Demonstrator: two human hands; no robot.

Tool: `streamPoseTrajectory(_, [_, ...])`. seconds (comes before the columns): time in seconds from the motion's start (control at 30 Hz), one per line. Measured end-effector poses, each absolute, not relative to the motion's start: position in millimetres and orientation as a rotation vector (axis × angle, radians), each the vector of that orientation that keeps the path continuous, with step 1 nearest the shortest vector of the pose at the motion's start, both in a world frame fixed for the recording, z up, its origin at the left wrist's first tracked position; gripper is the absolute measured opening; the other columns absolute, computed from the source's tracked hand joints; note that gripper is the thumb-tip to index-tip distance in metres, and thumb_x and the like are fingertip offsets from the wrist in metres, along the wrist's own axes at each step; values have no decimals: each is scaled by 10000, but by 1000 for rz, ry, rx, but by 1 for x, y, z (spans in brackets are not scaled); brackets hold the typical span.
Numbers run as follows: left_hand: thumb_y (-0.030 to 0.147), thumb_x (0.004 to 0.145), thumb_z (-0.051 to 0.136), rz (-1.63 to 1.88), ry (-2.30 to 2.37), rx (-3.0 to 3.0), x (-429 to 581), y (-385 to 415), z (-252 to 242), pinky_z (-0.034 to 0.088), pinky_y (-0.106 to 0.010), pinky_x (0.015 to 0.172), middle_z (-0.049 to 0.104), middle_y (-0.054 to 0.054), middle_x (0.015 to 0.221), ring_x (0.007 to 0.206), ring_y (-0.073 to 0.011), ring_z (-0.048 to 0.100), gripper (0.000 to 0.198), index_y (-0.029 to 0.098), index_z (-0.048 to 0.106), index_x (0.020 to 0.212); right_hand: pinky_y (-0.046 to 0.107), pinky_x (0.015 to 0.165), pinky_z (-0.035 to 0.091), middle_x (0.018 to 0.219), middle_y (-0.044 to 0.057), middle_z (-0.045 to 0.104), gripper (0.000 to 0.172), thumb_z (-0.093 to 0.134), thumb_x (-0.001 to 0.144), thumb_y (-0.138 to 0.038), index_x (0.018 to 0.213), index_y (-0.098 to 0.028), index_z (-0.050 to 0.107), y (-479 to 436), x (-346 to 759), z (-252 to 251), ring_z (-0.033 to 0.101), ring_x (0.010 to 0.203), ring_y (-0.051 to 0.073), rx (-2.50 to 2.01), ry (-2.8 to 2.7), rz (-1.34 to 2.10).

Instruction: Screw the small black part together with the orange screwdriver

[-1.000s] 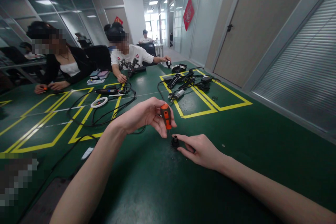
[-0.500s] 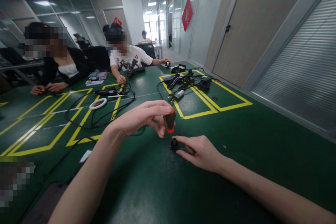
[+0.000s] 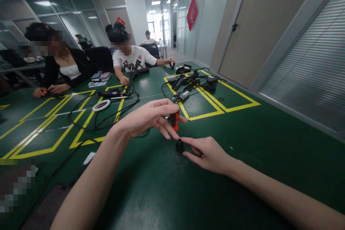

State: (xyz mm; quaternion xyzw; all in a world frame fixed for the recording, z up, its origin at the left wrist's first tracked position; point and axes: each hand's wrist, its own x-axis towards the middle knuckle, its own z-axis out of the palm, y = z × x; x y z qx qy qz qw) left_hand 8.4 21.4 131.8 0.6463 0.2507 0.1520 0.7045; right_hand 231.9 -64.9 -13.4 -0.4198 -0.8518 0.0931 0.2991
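Observation:
In the head view my left hand (image 3: 151, 116) is closed on a short screwdriver (image 3: 175, 120) with a black and orange handle. The handle stands roughly upright under my thumb and fingers, and its shaft is not clearly visible. Just below it a small round black part (image 3: 179, 146) with a narrow raised collar sits on the green table. The thumb and forefinger of my right hand (image 3: 207, 154) steady this part from its right side. One fingertip of my left hand comes close to my right forefinger, above the collar.
Black cables and adapters (image 3: 194, 82) lie in yellow taped boxes beyond my hands. Left of them are a white ring (image 3: 101, 105), a corded black tool (image 3: 109, 93) and looped cable. Two people sit across the table (image 3: 256, 143); a dark object (image 3: 51, 205) lies at lower left.
My left hand has lifted slightly with the screwdriver, and its fingers have shifted around the handle. The black part, still by my right fingertips, appears slightly higher in view.

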Motion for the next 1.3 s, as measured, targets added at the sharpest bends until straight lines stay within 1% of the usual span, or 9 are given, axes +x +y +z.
streamPoseTrajectory(0.2, [661, 864, 683, 308, 525, 1405, 11, 24, 130, 628, -288, 618, 756, -102, 936, 683, -209, 761, 541, 146, 618, 1017, 222, 531, 339, 593, -62, 579, 357, 621, 973, -255, 1308, -150, 683, -64, 232, -15, 505, 486, 100, -1091, -2247, 259])
streamPoseTrajectory(0.4, [634, 867, 695, 304, 546, 1447, 10, 24, 131, 612, -267, 583, 716, -84, 905, 605, -153, 704, 525, 114, 666, 936, 218, 542, 343, 604, -63, 561, 357, 615, 976, -250, 1315, -156, 677, -64, 233, -15, 511, 502, 101, -1089, -2253, 271])
streamPoseTrajectory(0.53, [565, 858, 753, 346, 534, 1453, 10, 22, 130, 587, -243, 534, 695, -43, 846, 568, -138, 685, 452, 150, 623, 982, 218, 538, 342, 590, -70, 541, 358, 617, 973, -252, 1311, -153, 679, -64, 233, -14, 485, 488, 99, -1099, -2250, 297])
streamPoseTrajectory(0.6, [592, 863, 733, 340, 529, 1437, 10, 23, 130, 581, -242, 523, 686, -33, 837, 561, -137, 678, 476, 158, 620, 1021, 217, 535, 338, 589, -70, 541, 360, 617, 973, -259, 1312, -156, 679, -64, 233, -14, 475, 485, 97, -1100, -2250, 299])
streamPoseTrajectory(0.73, [671, 901, 617, 315, 539, 1404, 10, 24, 130, 589, -270, 527, 694, -61, 855, 581, -155, 677, 545, 134, 648, 985, 220, 534, 328, 586, -72, 534, 357, 616, 976, -264, 1312, -160, 679, -64, 233, -14, 461, 481, 95, -1084, -2254, 288])
streamPoseTrajectory(0.93, [600, 945, 595, 290, 559, 1477, 10, 25, 132, 575, -249, 567, 749, -122, 996, 643, -147, 693, 489, 120, 684, 977, 217, 539, 332, 586, -78, 524, 364, 620, 969, -248, 1318, -158, 675, -65, 234, -14, 463, 484, 94, -1089, -2244, 315])
streamPoseTrajectory(1.07, [614, 889, 680, 302, 546, 1478, 9, 24, 133, 589, -267, 598, 759, -114, 957, 625, -141, 685, 488, 129, 649, 934, 216, 539, 332, 583, -79, 519, 372, 616, 973, -255, 1329, -161, 671, -64, 234, -14, 458, 482, 93, -1095, -2249, 333])
streamPoseTrajectory(1.17, [572, 821, 785, 324, 550, 1490, 8, 23, 134, 571, -245, 569, 744, -73, 889, 595, -127, 671, 484, 143, 620, 971, 217, 543, 335, 582, -81, 516, 377, 618, 973, -251, 1335, -159, 669, -64, 234, -15, 460, 483, 95, -1103, -2248, 339])
streamPoseTrajectory(1.3, [559, 792, 816, 343, 564, 1513, 7, 21, 134, 543, -214, 532, 709, -35, 827, 573, -114, 649, 496, 148, 630, 996, 220, 537, 327, 581, -81, 517, 369, 625, 967, -245, 1322, -158, 677, -63, 234, -16, 464, 483, 96, -1106, -2246, 334])
